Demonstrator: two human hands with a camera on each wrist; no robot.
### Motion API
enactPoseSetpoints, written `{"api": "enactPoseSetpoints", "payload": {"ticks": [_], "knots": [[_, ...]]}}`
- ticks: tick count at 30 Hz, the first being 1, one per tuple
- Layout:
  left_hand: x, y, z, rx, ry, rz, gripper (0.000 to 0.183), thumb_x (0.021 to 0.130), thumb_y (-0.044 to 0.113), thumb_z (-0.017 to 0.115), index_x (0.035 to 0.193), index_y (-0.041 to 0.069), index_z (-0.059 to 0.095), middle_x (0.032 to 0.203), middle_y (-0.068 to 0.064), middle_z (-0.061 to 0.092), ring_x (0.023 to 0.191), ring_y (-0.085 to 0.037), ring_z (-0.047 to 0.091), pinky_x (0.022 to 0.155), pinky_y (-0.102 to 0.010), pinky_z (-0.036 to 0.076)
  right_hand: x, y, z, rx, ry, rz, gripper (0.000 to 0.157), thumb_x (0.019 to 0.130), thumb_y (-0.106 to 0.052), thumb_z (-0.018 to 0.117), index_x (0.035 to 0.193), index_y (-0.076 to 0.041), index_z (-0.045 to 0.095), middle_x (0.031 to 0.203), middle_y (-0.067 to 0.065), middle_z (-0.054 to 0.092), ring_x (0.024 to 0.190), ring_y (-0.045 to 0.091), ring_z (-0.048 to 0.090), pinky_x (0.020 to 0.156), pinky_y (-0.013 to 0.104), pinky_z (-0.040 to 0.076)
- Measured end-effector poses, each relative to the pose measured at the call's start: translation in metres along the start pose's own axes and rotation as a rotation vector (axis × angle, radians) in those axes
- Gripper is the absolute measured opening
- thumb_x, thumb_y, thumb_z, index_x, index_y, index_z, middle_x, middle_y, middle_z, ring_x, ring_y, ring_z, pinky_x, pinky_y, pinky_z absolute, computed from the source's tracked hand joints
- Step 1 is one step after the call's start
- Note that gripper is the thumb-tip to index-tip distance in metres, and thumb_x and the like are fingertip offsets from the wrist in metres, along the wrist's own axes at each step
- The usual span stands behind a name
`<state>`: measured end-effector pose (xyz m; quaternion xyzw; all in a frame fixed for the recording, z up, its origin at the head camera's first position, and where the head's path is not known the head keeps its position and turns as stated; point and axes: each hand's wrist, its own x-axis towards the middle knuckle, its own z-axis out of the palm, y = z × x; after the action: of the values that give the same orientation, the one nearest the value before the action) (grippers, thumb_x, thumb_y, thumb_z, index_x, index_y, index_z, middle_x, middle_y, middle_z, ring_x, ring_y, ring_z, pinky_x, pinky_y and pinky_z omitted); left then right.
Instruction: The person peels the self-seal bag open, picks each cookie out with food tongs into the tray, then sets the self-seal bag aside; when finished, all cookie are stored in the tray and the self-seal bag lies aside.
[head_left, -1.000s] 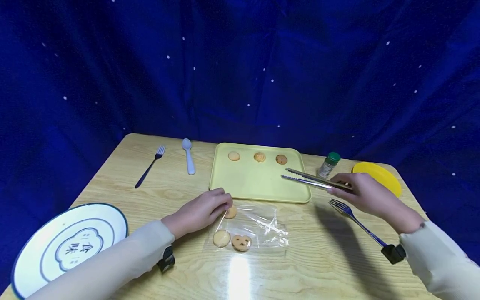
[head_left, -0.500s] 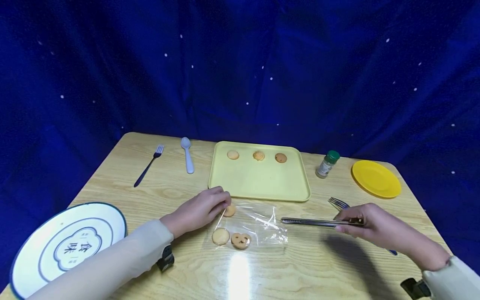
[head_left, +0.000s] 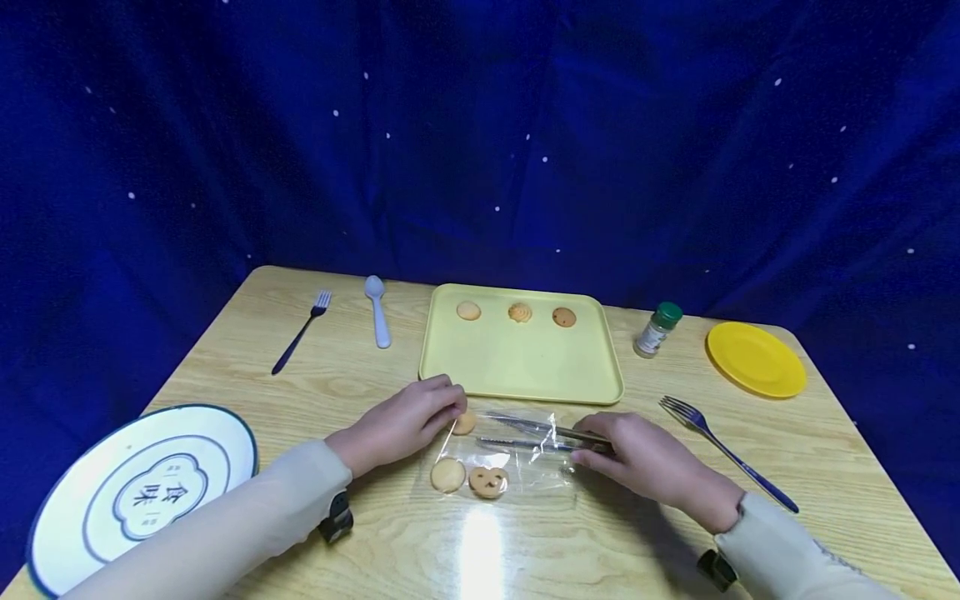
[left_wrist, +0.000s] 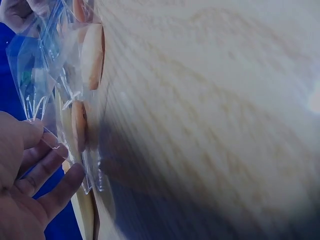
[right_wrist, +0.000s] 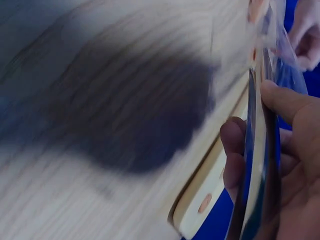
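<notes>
A clear plastic bag (head_left: 536, 487) lies before the tray, with a round cookie (head_left: 447, 475), a face-patterned cookie (head_left: 488, 482) and another round cookie (head_left: 464, 423) in it. My left hand (head_left: 408, 419) pinches the bag's upper left corner; the left wrist view shows film (left_wrist: 30, 75) between thumb and fingers. My right hand (head_left: 648, 458) holds metal tongs (head_left: 588, 435) by their arms. The tongs' slightly spread ends reach left into the bag's area, seemingly under the film, near the upper cookie. In the right wrist view, thumb and fingers hold both tong arms (right_wrist: 262, 145).
Behind the bag stands a yellow tray (head_left: 525, 358) with three cookies along its back. A fork (head_left: 727, 454), a green-capped jar (head_left: 656, 329) and a yellow plate (head_left: 756, 358) are on the right. Leftward lie a spoon (head_left: 378, 312), another fork (head_left: 302, 332) and a large white plate (head_left: 75, 517).
My right hand comes down from beside the tray's right edge, then moves left to the bag with the tongs. The tong arms draw together, then spread slightly. My left hand stays put.
</notes>
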<state>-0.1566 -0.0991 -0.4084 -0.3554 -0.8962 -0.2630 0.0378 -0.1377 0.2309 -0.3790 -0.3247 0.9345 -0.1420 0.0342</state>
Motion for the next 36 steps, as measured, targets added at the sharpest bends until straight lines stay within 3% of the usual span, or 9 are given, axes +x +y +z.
{"api": "enactPoseSetpoints", "payload": {"ticks": [5, 11, 17, 20, 27, 32, 36], "knots": [[0.001, 0.0, 0.001, -0.004, 0.004, 0.003, 0.008, 0.099, 0.013, 0.055, 0.095, 0.016, 0.061, 0.088, 0.007, 0.055, 0.078, -0.005, 0.051, 0.07, -0.021, 0.048, 0.008, -0.01, 0.008, -0.015, 0.021, 0.008, 0.024, 0.091, -0.037, 0.066, 0.103, -0.016, 0.066, 0.089, -0.011, 0.066, 0.079, 0.002, 0.059, 0.07, 0.027, 0.05], [0.001, 0.0, 0.001, -0.001, 0.001, 0.0, 0.009, 0.098, 0.012, 0.055, 0.097, 0.016, 0.062, 0.09, 0.007, 0.057, 0.079, -0.005, 0.053, 0.071, -0.022, 0.05, 0.016, -0.019, 0.012, -0.025, 0.012, 0.019, 0.017, 0.091, -0.038, 0.066, 0.089, -0.022, 0.06, 0.073, -0.015, 0.052, 0.063, -0.001, 0.045, 0.057, 0.019, 0.038], [0.002, 0.001, 0.001, 0.001, -0.002, -0.001, 0.008, 0.099, 0.015, 0.055, 0.097, 0.017, 0.062, 0.089, 0.007, 0.057, 0.079, -0.004, 0.053, 0.071, -0.021, 0.05, 0.02, -0.022, 0.014, -0.042, 0.03, -0.014, 0.014, 0.092, -0.039, 0.064, 0.09, -0.026, 0.062, 0.075, -0.017, 0.056, 0.064, -0.004, 0.047, 0.057, 0.018, 0.039], [0.001, 0.001, 0.0, 0.02, 0.001, 0.001, 0.008, 0.098, 0.012, 0.055, 0.097, 0.017, 0.062, 0.089, 0.007, 0.056, 0.079, -0.005, 0.052, 0.071, -0.021, 0.049, 0.019, -0.021, 0.013, -0.07, 0.044, -0.033, 0.017, 0.092, -0.038, 0.065, 0.084, -0.026, 0.057, 0.07, -0.017, 0.051, 0.061, -0.002, 0.045, 0.056, 0.018, 0.038], [-0.004, -0.004, -0.001, 0.038, 0.002, -0.009, 0.008, 0.098, 0.014, 0.056, 0.094, 0.019, 0.06, 0.086, 0.008, 0.053, 0.077, -0.005, 0.05, 0.069, -0.02, 0.047, -0.001, -0.011, 0.004, -0.088, 0.075, -0.068, 0.017, 0.091, -0.036, 0.067, 0.1, -0.02, 0.066, 0.083, -0.017, 0.061, 0.068, -0.002, 0.051, 0.061, 0.021, 0.043], [-0.007, -0.007, -0.006, 0.029, -0.003, -0.011, 0.007, 0.098, 0.013, 0.056, 0.094, 0.018, 0.059, 0.086, 0.008, 0.052, 0.077, -0.005, 0.049, 0.069, -0.02, 0.047, -0.025, 0.0, -0.01, -0.108, 0.103, -0.032, 0.018, 0.091, -0.038, 0.066, 0.101, -0.023, 0.067, 0.082, -0.02, 0.059, 0.062, -0.007, 0.043, 0.056, 0.016, 0.037], [-0.008, -0.012, -0.011, 0.024, -0.003, 0.006, 0.007, 0.098, 0.013, 0.056, 0.092, 0.017, 0.058, 0.084, 0.007, 0.051, 0.075, -0.005, 0.047, 0.067, -0.019, 0.045, -0.046, 0.011, -0.025, -0.102, 0.141, -0.002, 0.022, 0.09, -0.039, 0.067, 0.107, -0.024, 0.067, 0.087, -0.02, 0.063, 0.064, -0.011, 0.045, 0.057, 0.015, 0.041]]}}
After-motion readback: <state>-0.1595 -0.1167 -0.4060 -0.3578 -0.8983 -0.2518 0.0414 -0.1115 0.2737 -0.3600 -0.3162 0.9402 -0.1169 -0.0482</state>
